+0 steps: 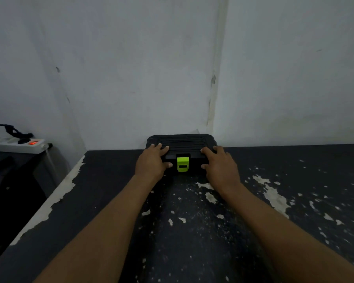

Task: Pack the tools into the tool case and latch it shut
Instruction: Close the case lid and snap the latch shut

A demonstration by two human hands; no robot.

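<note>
Fingers (pixel 160 149) atop closed tool case (pixel 182 142)

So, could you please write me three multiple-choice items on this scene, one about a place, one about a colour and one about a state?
1. Where does the tool case sit?
A. At the table's far edge, by the wall
B. On the floor
C. On the power strip

2. What colour is the latch?
A. Red
B. Lime green
C. White

3. What state is the case lid in?
A. Wide open
B. Removed
C. Down, closed

Answers:
1 A, since the case rests on the dark table against the wall.
2 B, as the latch is bright green on the black front.
3 C, because the lid lies flat, with the left hand and right hand resting on it.
</note>
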